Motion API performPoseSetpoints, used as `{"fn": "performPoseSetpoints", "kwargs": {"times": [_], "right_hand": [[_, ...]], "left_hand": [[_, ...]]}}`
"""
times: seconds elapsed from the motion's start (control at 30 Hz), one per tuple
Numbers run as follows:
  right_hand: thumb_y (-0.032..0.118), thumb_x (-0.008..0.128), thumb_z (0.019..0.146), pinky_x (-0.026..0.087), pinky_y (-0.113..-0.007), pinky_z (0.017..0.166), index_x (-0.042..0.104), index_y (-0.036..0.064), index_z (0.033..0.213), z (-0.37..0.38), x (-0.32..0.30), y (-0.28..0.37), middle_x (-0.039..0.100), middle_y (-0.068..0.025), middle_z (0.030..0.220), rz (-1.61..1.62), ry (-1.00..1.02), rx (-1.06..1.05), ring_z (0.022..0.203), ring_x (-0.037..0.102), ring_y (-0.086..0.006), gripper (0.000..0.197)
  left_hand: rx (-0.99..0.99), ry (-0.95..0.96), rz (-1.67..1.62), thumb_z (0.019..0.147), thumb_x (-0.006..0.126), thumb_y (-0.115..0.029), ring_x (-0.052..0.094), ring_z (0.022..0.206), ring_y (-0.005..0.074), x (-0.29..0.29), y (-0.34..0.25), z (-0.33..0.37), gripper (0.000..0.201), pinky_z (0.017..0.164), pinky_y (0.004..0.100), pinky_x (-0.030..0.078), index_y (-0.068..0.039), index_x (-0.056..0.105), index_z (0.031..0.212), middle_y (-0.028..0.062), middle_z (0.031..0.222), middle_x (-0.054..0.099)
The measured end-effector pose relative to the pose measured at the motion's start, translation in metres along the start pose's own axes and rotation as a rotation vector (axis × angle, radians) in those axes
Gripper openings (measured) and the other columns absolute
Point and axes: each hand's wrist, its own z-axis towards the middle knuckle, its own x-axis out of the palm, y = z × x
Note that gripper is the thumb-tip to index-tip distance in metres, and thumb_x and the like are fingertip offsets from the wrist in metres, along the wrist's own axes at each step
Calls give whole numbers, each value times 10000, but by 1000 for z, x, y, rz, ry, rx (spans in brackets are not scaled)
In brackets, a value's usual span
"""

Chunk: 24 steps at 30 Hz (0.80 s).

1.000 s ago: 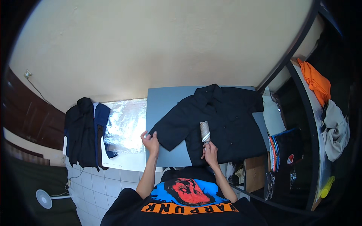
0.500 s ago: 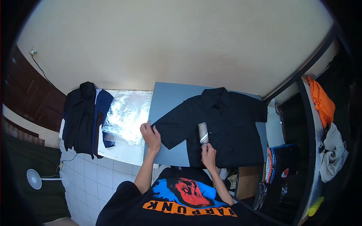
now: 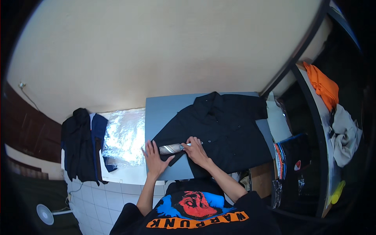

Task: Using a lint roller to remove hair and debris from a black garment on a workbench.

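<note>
A black short-sleeved button-up shirt (image 3: 235, 137) lies spread on a grey board (image 3: 160, 111), collar toward the wall. My right hand (image 3: 197, 152) is closed round the handle of a lint roller (image 3: 170, 149). Its pale, striped cylinder rests on the left sleeve in the picture, pointing left. My left hand (image 3: 155, 159) lies at that sleeve's end with its fingers spread, close to the roller's tip. Part of the sleeve's edge is hidden beneath it.
Clear plastic bags (image 3: 124, 135) lie left of the board, and dark folded garments (image 3: 80, 145) beyond them. On the right stands a shelf with an orange cloth (image 3: 322, 84) and a grey cloth (image 3: 344, 135). Stacked folded clothes (image 3: 291, 156) sit near the board's right end.
The lint roller has gone left and down from the shirt's front onto the sleeve, turning from upright to sideways. My left hand has spread its fingers at the sleeve's end. The whole view has shifted.
</note>
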Motion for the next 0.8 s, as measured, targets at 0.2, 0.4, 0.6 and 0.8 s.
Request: {"fn": "performPoseSetpoints", "kwargs": {"times": [0.2, 0.4, 0.6, 0.8], "right_hand": [[124, 729, 917, 446, -403, 871, 746, 41, 1197, 31, 8, -25, 547, -125, 1039, -39, -85, 40, 992, 537, -303, 292], [146, 661, 980, 469, -487, 865, 696, 21, 1172, 48, 16, -44, 597, -185, 1066, 111, -242, 307, 1015, 590, -388, 232], [187, 704, 944, 522, -486, 786, 618, -47, 1023, 32, -16, -41, 675, -228, 925, 291, -311, 487, 895, 666, -438, 262], [191, 874, 791, 532, -401, 659, 587, -32, 864, -2, -16, -13, 644, -130, 745, 406, -101, 560, 661, 671, -292, 370]], "left_hand": [[-99, 116, -29, 786, 661, -817, 6, 1587, 490, -7, 5, -4, 1297, 1220, 681, -71, 41, 187, 1635, 317, 1698, 114], [-243, -233, -90, 772, 910, -398, 514, 1230, 433, -8, -33, -20, 888, 1081, 573, 380, 71, 469, 1384, 316, 1316, 526], [-920, -139, -893, 825, 901, -295, 623, 682, 214, 36, -21, -35, 675, 675, 370, 527, 77, 534, 1252, 125, 883, 683], [-857, -149, -1133, 846, 888, -153, 620, 591, 135, 1, -40, -19, 698, 505, 277, 448, 37, 424, 1331, 108, 776, 704]]}}
